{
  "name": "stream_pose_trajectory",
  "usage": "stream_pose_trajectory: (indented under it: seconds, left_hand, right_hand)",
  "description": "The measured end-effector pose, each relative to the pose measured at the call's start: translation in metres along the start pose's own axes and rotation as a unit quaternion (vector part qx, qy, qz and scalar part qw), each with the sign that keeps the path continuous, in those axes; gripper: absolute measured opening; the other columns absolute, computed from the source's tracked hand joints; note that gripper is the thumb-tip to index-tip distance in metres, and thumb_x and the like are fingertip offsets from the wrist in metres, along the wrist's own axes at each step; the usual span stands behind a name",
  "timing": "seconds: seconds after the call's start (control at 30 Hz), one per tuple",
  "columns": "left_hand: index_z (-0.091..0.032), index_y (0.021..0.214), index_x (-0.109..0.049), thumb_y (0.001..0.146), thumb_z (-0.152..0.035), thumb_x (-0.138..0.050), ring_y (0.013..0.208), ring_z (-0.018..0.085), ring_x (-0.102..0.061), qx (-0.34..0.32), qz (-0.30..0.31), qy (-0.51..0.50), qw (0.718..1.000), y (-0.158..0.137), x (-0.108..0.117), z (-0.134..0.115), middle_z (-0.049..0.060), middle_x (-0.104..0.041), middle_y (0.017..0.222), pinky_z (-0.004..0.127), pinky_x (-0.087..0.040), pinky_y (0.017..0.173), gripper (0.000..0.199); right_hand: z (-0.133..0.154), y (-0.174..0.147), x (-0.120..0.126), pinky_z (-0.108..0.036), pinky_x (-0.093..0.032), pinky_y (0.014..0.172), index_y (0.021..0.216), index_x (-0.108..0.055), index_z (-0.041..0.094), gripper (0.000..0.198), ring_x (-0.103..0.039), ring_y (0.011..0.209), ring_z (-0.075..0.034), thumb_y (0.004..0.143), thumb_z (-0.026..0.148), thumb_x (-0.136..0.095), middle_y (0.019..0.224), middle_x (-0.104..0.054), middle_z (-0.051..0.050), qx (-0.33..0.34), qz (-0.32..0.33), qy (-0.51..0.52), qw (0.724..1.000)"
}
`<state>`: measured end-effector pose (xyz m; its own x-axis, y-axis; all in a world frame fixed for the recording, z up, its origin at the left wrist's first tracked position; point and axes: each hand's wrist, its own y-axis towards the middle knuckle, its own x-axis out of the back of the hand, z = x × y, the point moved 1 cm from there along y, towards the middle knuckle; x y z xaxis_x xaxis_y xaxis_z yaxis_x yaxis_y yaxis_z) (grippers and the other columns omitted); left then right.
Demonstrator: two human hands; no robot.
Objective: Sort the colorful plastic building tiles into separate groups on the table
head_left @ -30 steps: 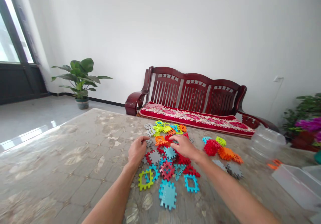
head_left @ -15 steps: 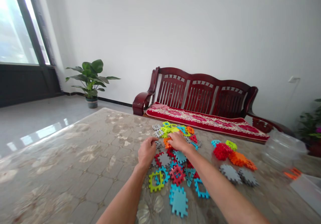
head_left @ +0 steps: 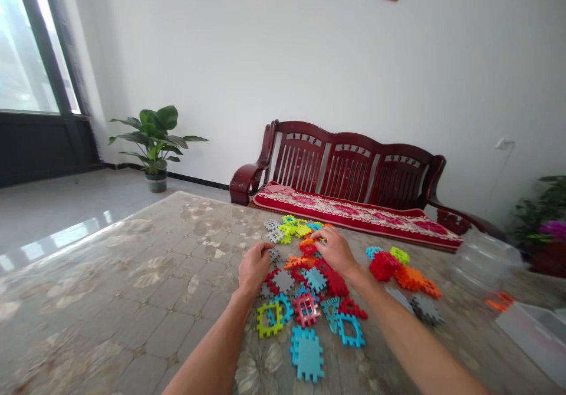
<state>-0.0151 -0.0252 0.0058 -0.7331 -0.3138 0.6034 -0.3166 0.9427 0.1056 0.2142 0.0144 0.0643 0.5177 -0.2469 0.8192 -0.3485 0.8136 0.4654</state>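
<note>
My right hand (head_left: 335, 252) is over the far part of a pile of toothed plastic building tiles, its thumb and fingertips closed on the edge of an orange tile (head_left: 306, 242). My left hand (head_left: 254, 267) rests at the pile's left side with fingers curled, close to a grey tile (head_left: 274, 255); what its fingertips hold, if anything, is hidden. Nearer to me lie a red window tile (head_left: 306, 309), a lime green frame tile (head_left: 269, 319), a blue frame tile (head_left: 351, 330) and a light blue square tile (head_left: 309, 356). Lime green tiles (head_left: 288, 230) lie beyond my hands.
On the right are stacked red tiles (head_left: 384, 266), orange tiles (head_left: 413, 278) and grey tiles (head_left: 427, 309). A clear plastic container (head_left: 486, 262) and a translucent lid or box (head_left: 533, 336) stand farther right. Behind the patterned tablecloth (head_left: 186, 289) is a wooden bench (head_left: 349, 165).
My right hand has moved to the right, uncovering orange and red tiles in the middle of the pile. My left hand stays at the left side. The view has turned slightly.
</note>
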Motion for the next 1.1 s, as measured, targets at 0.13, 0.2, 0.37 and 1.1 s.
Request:
stream_pose_trajectory:
  seconds: [0.13,0.2,0.37,1.1]
  left_hand:
    - [-0.029,0.106,-0.072,0.086,-0.023,-0.043,0.106,0.023,-0.065,0.001,0.002,0.009,1.0,-0.001,0.0,-0.001,0.002,-0.073,0.113,0.031,-0.047,0.083,0.036]
    - [-0.029,0.106,-0.072,0.085,-0.022,-0.043,0.106,0.023,-0.065,-0.006,-0.002,0.012,1.0,-0.001,0.001,-0.001,0.002,-0.073,0.113,0.03,-0.047,0.082,0.036]
    - [-0.029,0.105,-0.073,0.085,-0.021,-0.044,0.105,0.022,-0.065,-0.01,-0.002,0.017,1.0,0.0,0.0,0.0,0.001,-0.074,0.112,0.029,-0.047,0.082,0.036]
    - [-0.028,0.103,-0.074,0.081,-0.024,-0.05,0.095,0.023,-0.069,-0.025,-0.014,0.037,0.999,0.009,0.0,0.006,0.002,-0.077,0.102,0.028,-0.051,0.077,0.033]
  right_hand:
    - [-0.019,-0.042,0.014,-0.035,-0.047,0.089,0.085,-0.071,0.024,0.017,-0.063,0.095,-0.021,0.074,0.012,-0.063,0.094,-0.071,-0.003,0.006,0.056,0.027,0.998]
    - [-0.027,-0.057,0.015,-0.036,-0.047,0.092,0.092,-0.072,0.024,0.027,-0.063,0.099,-0.022,0.069,0.011,-0.067,0.101,-0.071,-0.003,0.0,0.11,0.039,0.993]
    - [-0.032,-0.058,0.016,-0.04,-0.04,0.105,0.111,-0.069,0.021,0.044,-0.058,0.115,-0.025,0.067,0.017,-0.07,0.12,-0.068,-0.006,-0.006,0.158,0.044,0.987]
    - [-0.023,-0.052,0.047,-0.036,-0.046,0.098,0.131,-0.059,0.025,0.069,-0.059,0.109,-0.023,0.065,0.021,-0.076,0.119,-0.061,-0.006,0.027,0.175,0.079,0.981]
